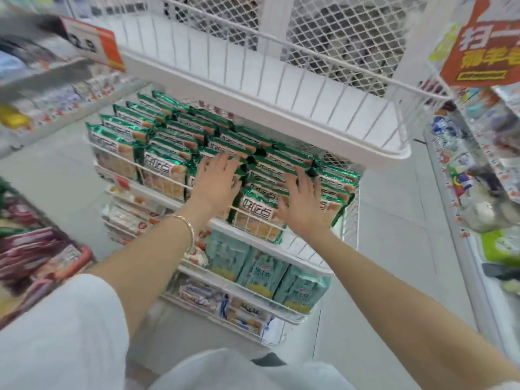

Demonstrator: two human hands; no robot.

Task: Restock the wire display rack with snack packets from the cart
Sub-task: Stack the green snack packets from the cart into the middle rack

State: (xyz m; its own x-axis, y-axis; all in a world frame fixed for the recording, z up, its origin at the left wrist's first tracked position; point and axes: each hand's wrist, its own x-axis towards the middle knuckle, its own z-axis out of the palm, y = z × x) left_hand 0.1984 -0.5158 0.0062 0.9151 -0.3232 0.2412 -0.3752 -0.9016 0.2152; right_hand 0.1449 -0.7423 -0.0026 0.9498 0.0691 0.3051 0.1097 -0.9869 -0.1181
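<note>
A white wire display rack (349, 220) stands in front of me with several tiers. Its second tier is packed with rows of green snack packets (166, 161) standing upright. My left hand (215, 182) lies flat with fingers spread on the tops of the packets in the middle rows. My right hand (302, 204) rests the same way on the packets at the right front. Neither hand grips a packet. The top basket (281, 88) holds nothing that I can see. Teal packets (261, 273) fill the tier below.
Store shelves with goods run along the left (42, 88) and right (478, 170). An orange sign (484, 43) hangs at the upper right, a price tag (92, 43) at the upper left. Red-packed goods (33, 249) sit at my lower left. Grey floor surrounds the rack.
</note>
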